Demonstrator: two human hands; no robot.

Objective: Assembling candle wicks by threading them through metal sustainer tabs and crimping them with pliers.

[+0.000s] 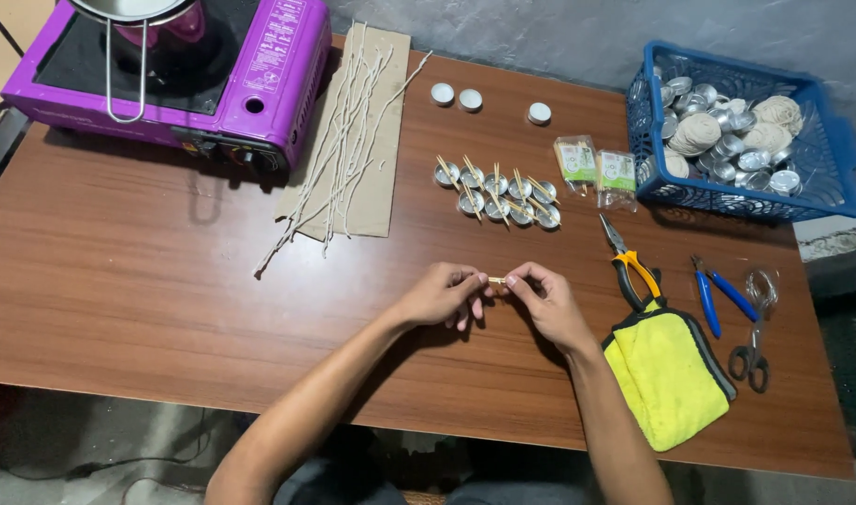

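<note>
Together left hand, right hand pinch small wooden stick above table.

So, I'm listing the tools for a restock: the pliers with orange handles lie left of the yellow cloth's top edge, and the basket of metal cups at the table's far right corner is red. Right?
Not quite. The head view shows the basket of metal cups is blue, not red. The rest holds: it sits at the table's far right corner, and the pliers with orange handles lie left of the yellow cloth's top edge.
</note>
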